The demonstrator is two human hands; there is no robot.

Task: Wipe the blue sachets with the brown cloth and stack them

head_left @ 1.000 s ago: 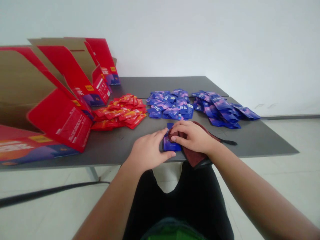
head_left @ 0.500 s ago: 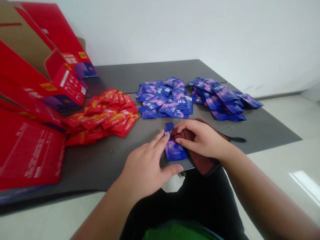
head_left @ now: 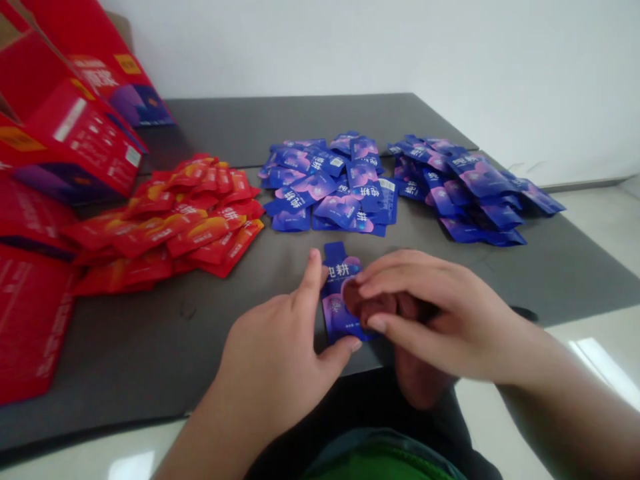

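Note:
A single blue sachet (head_left: 338,293) lies flat near the front edge of the grey table (head_left: 215,313). My left hand (head_left: 277,357) rests on the table beside it, with forefinger and thumb pressing on the sachet's left edge. My right hand (head_left: 440,313) holds a bunched dark red cloth (head_left: 373,308) against the sachet's right side. More of the cloth hangs over the table edge below my right hand.
A heap of red sachets (head_left: 175,220) lies at the left. Two heaps of blue sachets (head_left: 330,187) (head_left: 470,190) lie behind my hands. Open red cardboard cartons (head_left: 65,113) stand at the far left. A white wall rises behind the table.
The camera has moved closer and lower over the table. My left hand slid along the sachet's left edge, and my right hand brought the cloth further onto the sachet.

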